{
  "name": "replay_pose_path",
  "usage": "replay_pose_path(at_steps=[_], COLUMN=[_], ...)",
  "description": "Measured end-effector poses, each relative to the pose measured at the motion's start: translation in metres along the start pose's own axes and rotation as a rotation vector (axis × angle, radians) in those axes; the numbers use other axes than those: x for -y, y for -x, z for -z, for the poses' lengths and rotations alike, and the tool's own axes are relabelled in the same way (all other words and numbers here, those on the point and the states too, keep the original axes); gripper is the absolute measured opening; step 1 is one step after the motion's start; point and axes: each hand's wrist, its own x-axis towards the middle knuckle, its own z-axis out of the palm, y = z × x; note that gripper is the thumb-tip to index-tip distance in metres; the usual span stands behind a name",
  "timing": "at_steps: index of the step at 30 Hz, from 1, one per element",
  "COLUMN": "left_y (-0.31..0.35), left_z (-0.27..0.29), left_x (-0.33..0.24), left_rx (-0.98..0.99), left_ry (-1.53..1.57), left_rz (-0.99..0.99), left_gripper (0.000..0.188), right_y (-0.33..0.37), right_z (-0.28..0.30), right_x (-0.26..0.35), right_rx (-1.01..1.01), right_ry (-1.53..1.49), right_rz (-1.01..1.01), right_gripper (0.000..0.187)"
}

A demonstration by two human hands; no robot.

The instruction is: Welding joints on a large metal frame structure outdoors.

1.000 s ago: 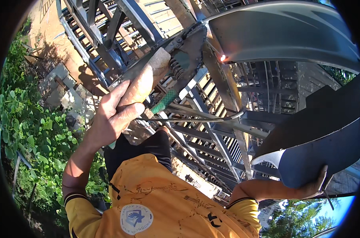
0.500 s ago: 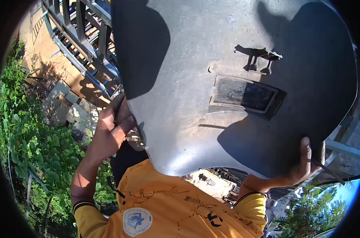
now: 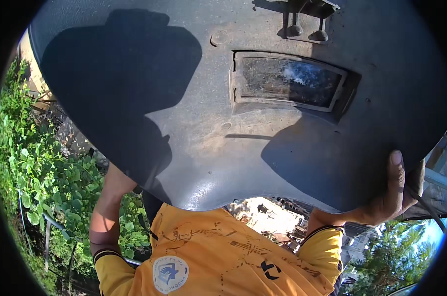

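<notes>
A dark grey welding shield (image 3: pixel 213 163) fills the upper view, its inner side facing me. Set into it is a framed rectangular viewing window (image 3: pixel 287 81), with a small metal bracket (image 3: pixel 307 19) above. My right hand (image 3: pixel 393 190) grips the shield's lower right edge, thumb on the inner face and fingers around the outside. A thin dark rod (image 3: pixel 430 209) sticks out beside that hand; I cannot tell whether it is held. Of my left hand (image 3: pixel 117 181), only the wrist end shows at the shield's lower left edge. Its fingers are hidden behind the shield.
Green leafy plants (image 3: pixel 51 177) grow far below on the left. Under the shield's lower edge, bright ground (image 3: pixel 265 212) shows with dark clutter. Pale metal bars (image 3: pixel 438 180) stand past my right hand, and a tree (image 3: pixel 391 256) is at lower right.
The shield has swung left and closer, now covering the metal framework and my left fingers, which showed curled at its edge before. Its window sits higher and further left.
</notes>
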Motion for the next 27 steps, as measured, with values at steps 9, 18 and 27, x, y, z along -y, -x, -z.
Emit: replay_pose_path(at_steps=[9, 18, 27], left_y=[0.007, 0.014, 0.007], left_z=[-0.007, -0.029, -0.028], left_x=[0.014, 0.071, 0.104], left_rx=[-0.139, -0.357, -0.42], left_ry=[0.306, 0.594, 0.635], left_rz=[-0.111, -0.168, 0.143], left_gripper=[0.046, 0.047, 0.043], right_y=[0.008, 0.008, 0.007], right_z=[-0.026, -0.016, -0.015], right_x=[0.0, -0.001, -0.002], right_rx=[0.002, -0.005, -0.019], right_ry=[0.024, 0.059, 0.095], right_rz=[0.061, 0.111, 0.161], right_gripper=[0.023, 0.024, 0.025])
